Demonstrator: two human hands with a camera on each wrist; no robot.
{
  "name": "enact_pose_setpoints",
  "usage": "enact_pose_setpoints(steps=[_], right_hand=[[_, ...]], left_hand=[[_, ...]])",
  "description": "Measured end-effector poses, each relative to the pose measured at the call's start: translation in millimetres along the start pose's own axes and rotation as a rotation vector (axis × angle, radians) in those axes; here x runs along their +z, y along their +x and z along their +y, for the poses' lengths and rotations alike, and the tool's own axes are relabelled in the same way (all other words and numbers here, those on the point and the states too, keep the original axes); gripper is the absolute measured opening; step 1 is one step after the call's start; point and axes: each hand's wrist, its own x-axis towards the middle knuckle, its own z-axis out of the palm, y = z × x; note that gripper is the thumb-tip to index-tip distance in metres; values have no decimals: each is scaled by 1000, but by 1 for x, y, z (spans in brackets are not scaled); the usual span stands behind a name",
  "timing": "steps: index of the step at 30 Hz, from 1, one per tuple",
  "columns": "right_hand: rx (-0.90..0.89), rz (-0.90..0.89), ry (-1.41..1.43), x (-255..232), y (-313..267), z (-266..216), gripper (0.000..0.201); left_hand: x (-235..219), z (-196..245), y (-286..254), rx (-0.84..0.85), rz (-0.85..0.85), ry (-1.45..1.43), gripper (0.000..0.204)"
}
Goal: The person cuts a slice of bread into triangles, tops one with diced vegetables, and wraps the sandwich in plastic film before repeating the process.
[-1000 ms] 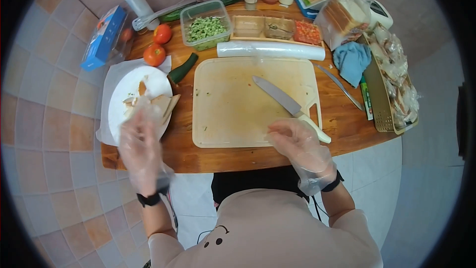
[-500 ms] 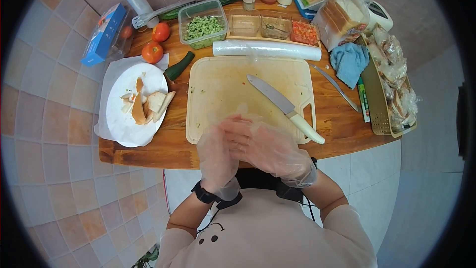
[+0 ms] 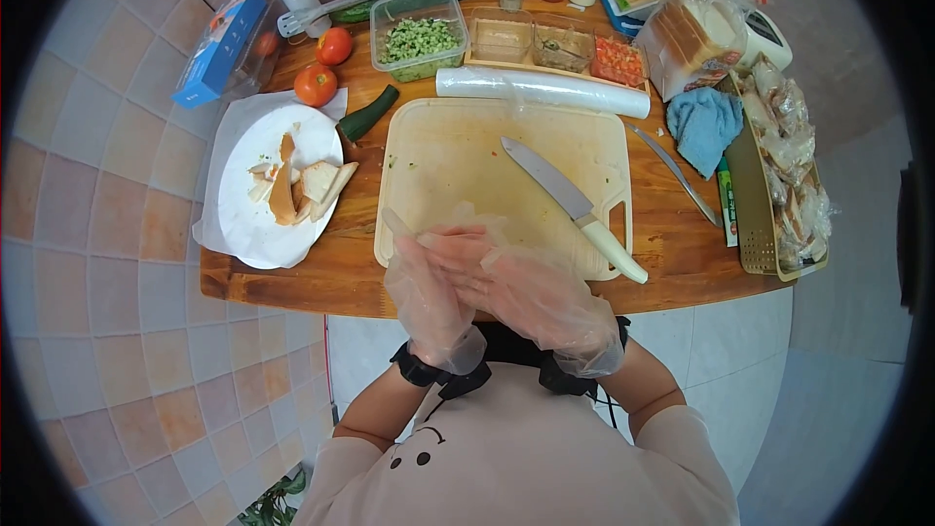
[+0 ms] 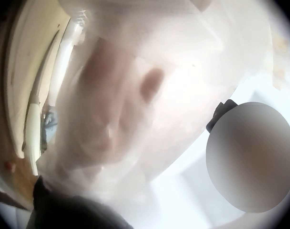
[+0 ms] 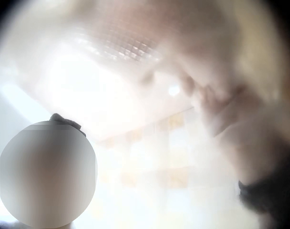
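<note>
In the head view my two hands meet in front of the near edge of the cream cutting board point(image 3: 458, 151), each in a loose clear plastic glove. My left hand point(image 3: 433, 297) is raised with its fingers pointing away from my body. Across it lies my right hand point(image 3: 541, 297), fingers fairly straight and overlapping the left palm. No object shows between them. A kitchen knife point(image 3: 560, 185) with a white handle rests slantwise on the board, beyond the right hand. Both wrist views are blurred and largely filled by gloved hand.
Left of the board, a white plate point(image 3: 243, 224) bears bread crusts. Tomatoes point(image 3: 316, 85), a cut cucumber point(image 3: 370, 115) and a tub of chopped cucumber point(image 3: 421, 39) stand behind. A plastic wrap roll point(image 3: 541, 91) borders the board's far side. A second knife point(image 3: 679, 173) and a basket point(image 3: 760, 234) lie right.
The left hand has left the plate's side and come right to meet the right hand, which moved left. Over the last half second they stay together, shifting slightly. The knife stays on the board.
</note>
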Motion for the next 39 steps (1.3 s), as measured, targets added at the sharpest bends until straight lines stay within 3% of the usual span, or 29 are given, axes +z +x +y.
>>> enact_pose_setpoints(steps=[2, 5, 8, 11, 13, 14, 15, 16, 18, 19, 20, 22, 24, 26, 30, 33, 36, 39], right_hand=[[-47, -6, -36, 4, -3, 1, 56], [-165, -32, -86, 6, -12, 3, 58], [-188, -14, -170, 4, -11, -6, 60], [-196, 116, -300, 14, -14, -24, 59], [-266, 218, -455, 16, -24, -30, 54], [-298, 315, -591, 15, -31, -35, 50], [-320, 426, -743, 13, -37, -42, 46], [-330, 533, -893, 9, -42, -48, 43], [-309, 670, -1133, 2, -47, -55, 37], [-289, 722, -1243, 1, -48, -56, 35], [-270, 778, -1355, -2, -50, -60, 32], [-319, 645, -1871, -28, -46, -63, 33], [-346, 514, -2450, -31, -33, -67, 41], [-262, 560, -2404, -28, -19, -63, 45], [-204, 576, -2440, -35, -16, -56, 44], [-203, 621, -2437, -51, -20, -53, 39], [154, 695, -2380, -37, -14, -61, 41], [178, 696, -2329, -29, -12, -64, 46]], left_hand=[[-3, 0, 1, 24, 18, 50, 67], [-2, 22, 2, -254, 72, -126, 59], [-14, 23, 11, 39, -220, 645, 38], [-31, 20, 18, 364, -412, 979, 36], [-42, 21, 18, 268, -304, 399, 42], [-48, 21, 20, 233, -246, 107, 45], [-73, 18, 35, 393, -193, 179, 49], [-92, 19, 47, 466, -35, 225, 47], [-120, 48, 70, 443, 215, 311, 42], [-145, 57, 85, 515, 236, 641, 39], [-156, 67, 93, 483, 213, 834, 39], [-163, 88, 104, 402, 146, 1210, 39], [-161, 91, 116, 452, -46, 1290, 44], [-146, 94, 127, 407, -256, 1291, 46], [-131, 79, 142, 558, -303, 1508, 46], [-130, 62, 153, 525, -321, 1669, 44], [-133, 57, 159, 696, -371, 1768, 34], [-138, 47, 161, 786, -290, 1695, 33]])
